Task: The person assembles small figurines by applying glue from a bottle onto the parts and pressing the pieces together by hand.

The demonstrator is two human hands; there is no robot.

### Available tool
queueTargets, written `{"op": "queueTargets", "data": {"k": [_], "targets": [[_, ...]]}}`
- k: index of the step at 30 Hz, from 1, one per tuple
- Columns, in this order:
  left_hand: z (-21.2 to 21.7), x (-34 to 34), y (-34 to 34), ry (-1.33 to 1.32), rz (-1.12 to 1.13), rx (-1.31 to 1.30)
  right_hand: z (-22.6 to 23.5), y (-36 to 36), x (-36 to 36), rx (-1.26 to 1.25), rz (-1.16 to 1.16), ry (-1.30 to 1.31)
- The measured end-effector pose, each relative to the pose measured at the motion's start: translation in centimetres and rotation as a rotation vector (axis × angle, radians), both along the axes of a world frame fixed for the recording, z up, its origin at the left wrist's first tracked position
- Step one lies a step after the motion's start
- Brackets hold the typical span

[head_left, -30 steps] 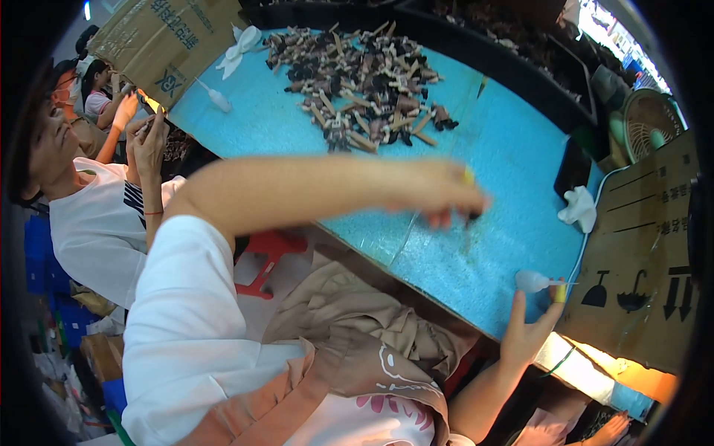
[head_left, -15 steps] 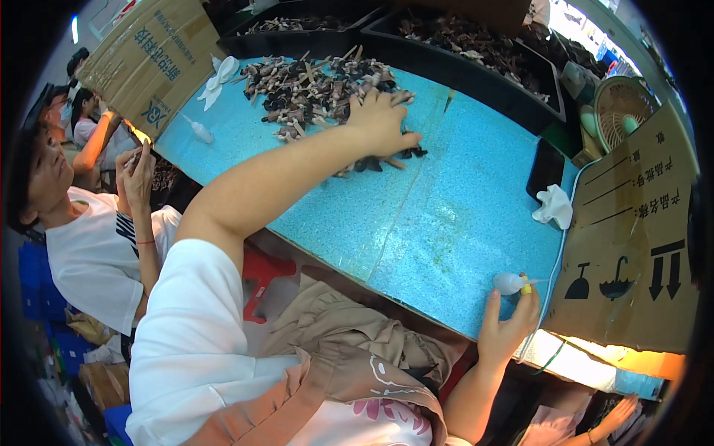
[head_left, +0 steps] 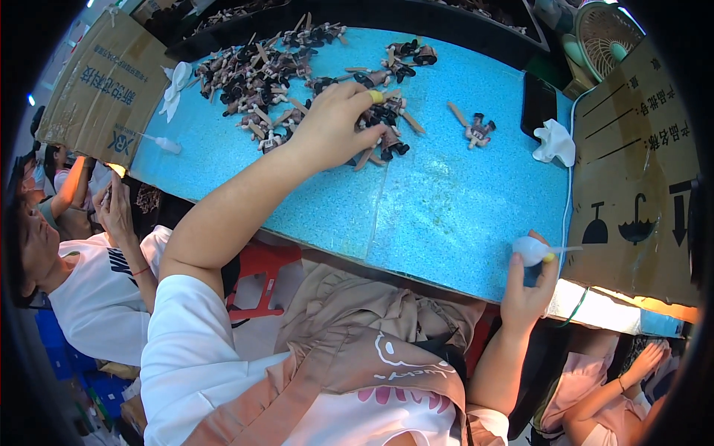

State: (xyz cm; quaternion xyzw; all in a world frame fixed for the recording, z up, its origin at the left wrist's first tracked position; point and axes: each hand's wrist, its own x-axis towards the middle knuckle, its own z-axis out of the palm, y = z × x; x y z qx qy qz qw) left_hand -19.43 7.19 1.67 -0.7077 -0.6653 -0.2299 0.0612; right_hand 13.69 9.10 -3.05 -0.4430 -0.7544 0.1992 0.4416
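My left hand (head_left: pixel 338 126) reaches across the blue table (head_left: pixel 446 215) into a pile of small dark-and-tan figure pieces (head_left: pixel 275 70). Its fingers curl down and pinch one piece at the pile's near right edge, and one fingertip wears a yellow cot. My right hand (head_left: pixel 526 290) is at the table's near edge. It holds a small white squeeze bottle (head_left: pixel 532 250) whose thin nozzle points right. One loose figure piece (head_left: pixel 476 130) lies apart, to the right of the pile.
Cardboard boxes stand at the left end (head_left: pixel 104 82) and the right end (head_left: pixel 639 149) of the table. A white cloth (head_left: pixel 554 141), a black phone (head_left: pixel 537 97) and a fan (head_left: pixel 602 30) are at the far right. Another person (head_left: pixel 82 282) sits on the left.
My left hand has swung from the table's near right part back and left onto the pile, closing over the pieces. My right hand has stayed at the table edge with the bottle.
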Motion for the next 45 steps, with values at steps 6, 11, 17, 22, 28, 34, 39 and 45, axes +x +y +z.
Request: {"op": "queueTargets", "data": {"k": [6, 11, 17, 22, 28, 34, 39, 45], "targets": [[1.9, 1.3, -0.8, -0.369, -0.045, 0.215, -0.3, -1.2, 2.8, -0.332, 0.069, 0.589], [1.6, 8.0, -3.1, -1.591, -0.316, -0.173, 0.0, -2.8, 3.2, -0.401, 0.310, 0.858], [-0.7, 14.8, -5.5, -2.370, -0.535, -0.589, 3.5, -5.3, 0.6, -0.823, 0.548, 1.072], [-1.4, 16.8, -6.2, -2.318, -0.493, -0.590, 3.1, -5.4, 0.3, -0.752, 0.604, 1.102], [-2.6, 17.6, -7.4, -1.874, -0.592, -0.425, 3.6, -6.1, 0.9, -0.779, 0.387, 1.103], [-1.7, 17.7, -8.1, -1.784, -0.557, -0.620, 4.0, -6.8, 0.3, -0.736, 0.458, 1.033], [-1.8, 17.2, -8.1, -1.560, -0.409, -0.707, 4.2, -6.5, -0.1, -0.625, 0.636, 1.181], [-2.3, 17.5, -7.7, -1.775, -0.564, -0.350, 4.4, -5.6, 2.4, -0.808, 0.643, 1.459]]}}
